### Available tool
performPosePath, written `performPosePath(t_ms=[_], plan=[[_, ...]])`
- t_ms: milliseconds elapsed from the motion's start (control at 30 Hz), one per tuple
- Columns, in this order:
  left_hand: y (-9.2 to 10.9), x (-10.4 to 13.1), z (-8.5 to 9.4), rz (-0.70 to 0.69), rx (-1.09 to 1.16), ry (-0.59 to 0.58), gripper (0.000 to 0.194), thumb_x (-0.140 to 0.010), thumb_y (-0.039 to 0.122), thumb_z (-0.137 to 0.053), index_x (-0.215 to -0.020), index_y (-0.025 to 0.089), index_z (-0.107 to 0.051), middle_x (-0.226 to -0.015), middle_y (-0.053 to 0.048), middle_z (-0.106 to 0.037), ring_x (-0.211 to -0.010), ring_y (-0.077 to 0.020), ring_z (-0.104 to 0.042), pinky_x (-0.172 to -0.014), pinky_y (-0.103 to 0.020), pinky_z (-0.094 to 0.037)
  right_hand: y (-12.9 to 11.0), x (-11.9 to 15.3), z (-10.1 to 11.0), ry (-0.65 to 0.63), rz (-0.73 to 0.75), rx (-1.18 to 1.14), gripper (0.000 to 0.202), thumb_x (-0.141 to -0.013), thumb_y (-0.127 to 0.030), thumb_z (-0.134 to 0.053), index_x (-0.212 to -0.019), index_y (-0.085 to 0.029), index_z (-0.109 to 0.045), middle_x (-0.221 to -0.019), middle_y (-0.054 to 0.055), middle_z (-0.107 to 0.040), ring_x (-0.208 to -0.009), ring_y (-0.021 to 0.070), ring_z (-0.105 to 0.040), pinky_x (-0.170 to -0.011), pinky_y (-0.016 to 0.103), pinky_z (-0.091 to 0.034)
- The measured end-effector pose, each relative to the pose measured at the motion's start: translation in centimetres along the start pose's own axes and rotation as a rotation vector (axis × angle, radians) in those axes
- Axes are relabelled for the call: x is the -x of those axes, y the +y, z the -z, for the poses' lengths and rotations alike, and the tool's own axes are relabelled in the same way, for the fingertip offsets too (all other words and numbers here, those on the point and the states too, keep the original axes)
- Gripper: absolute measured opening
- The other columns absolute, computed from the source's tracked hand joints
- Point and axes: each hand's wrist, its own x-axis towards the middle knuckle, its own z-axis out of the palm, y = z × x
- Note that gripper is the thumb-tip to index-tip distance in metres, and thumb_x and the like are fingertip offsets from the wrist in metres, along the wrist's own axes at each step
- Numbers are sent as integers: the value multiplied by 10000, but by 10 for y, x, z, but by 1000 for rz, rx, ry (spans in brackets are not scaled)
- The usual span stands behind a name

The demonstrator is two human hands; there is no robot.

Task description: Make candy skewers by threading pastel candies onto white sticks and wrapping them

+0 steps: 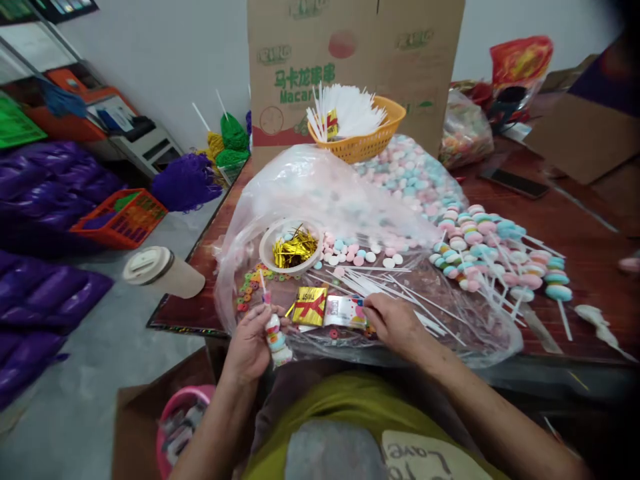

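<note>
My left hand [255, 339] is closed around a wrapped candy skewer [275, 339], its white stick pointing up and the stacked candies hanging below my fingers. My right hand [395, 325] rests at the right end of a stack of small printed cards [344, 311], fingers closed on its edge. Left of the cards lies a gold packet [310, 306] with a red pattern. Behind it, a clear round tub [291, 245] holds gold twist ties [296, 249]. White sticks [400, 293] are scattered beyond my right hand.
Finished candy skewers [487, 250] are heaped at the right. A yellow basket [370, 143] of white sticks stands before a cardboard box [350, 60]. A lidded cup [165, 272] is at the left edge. Loose candies [355, 253] and a phone [515, 182] lie on the table.
</note>
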Motion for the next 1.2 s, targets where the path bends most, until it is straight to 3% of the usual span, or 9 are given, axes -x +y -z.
performPosePath(t_ms=[267, 400, 467, 567, 700, 800, 900, 1067, 1200], plan=[[12, 9, 58, -57, 55, 114, 230, -554, 161, -757, -698, 124, -582, -618, -13, -662, -515, -136, -630, -495, -217, -505, -92, -66, -38, -188, 516, 177, 203, -847, -180, -454, -789, -154, -647, -830, 84, -601, -802, 186, -480, -711, 300, -348], [4, 14, 70, -24, 96, 121, 210, -593, 179, -742, -708, 125, -576, -621, -13, -654, -513, -127, -627, -496, -211, -494, -111, -92, -68, -231, 591, 181, 134, -768, -122, -519, -710, -140, -638, -834, 111, -605, -878, 229, -468, -734, 338, -354], [2, 15, 70, -6, 109, 104, 227, -588, 195, -751, -718, 123, -580, -634, -19, -657, -515, -125, -624, -507, -217, -491, -110, -97, -71, -224, 594, 159, 118, -747, -98, -525, -697, -135, -625, -827, 108, -605, -876, 225, -476, -751, 343, -364], [0, 14, 60, 12, 99, 78, 246, -569, 216, -763, -722, 122, -595, -649, -33, -665, -521, -128, -622, -517, -222, -479, -107, -90, -55, -170, 568, 98, 177, -834, -125, -441, -801, -135, -614, -828, 76, -601, -819, 176, -502, -732, 299, -398], [-5, 8, 23, 8, 56, -19, 228, -542, 212, -754, -713, 126, -631, -612, -18, -654, -503, -118, -594, -517, -220, -455, -107, -57, -26, -146, 479, -356, 276, -916, -204, -341, -980, -166, -607, -655, -4, -572, -572, 103, -507, -562, 209, -419], [-12, 6, -10, -44, 2, -151, 122, -583, 209, -698, -643, 129, -627, -537, 17, -600, -467, -87, -528, -495, -197, -414, -107, -34, -19, -86, 462, -574, 312, -891, -201, -380, -1124, -196, -587, -817, 32, -647, -704, 124, -581, -672, 242, -467], [-22, 8, -31, -32, -86, -257, 92, -637, 211, -629, -596, 136, -594, -508, 32, -554, -460, -74, -487, -493, -186, -384, -96, -25, -18, -27, 315, -534, 412, -894, -215, -357, -1291, -181, -462, -939, 75, -662, -817, 161, -607, -745, 293, -484], [-36, 14, -40, -9, -251, -384, 216, -681, 314, -647, -600, 127, -575, -543, 21, -527, -484, -68, -455, -484, -180, -344, -69, -17, -9, 40, 182, -373, 547, -881, -232, -378, -1412, -192, -248, -1050, 105, -646, -888, 194, -615, -773, 315, -484], [-43, 16, -51, -43, -207, -376, 282, -689, 375, -669, -594, 126, -577, -505, 23, -511, -440, -61, -428, -446, -182, -316, -60, -6, -13, 196, 188, -332, 568, -875, -217, -370, -1415, -141, -213, -777, 70, -661, -666, 176, -603, -650, 274, -482]])
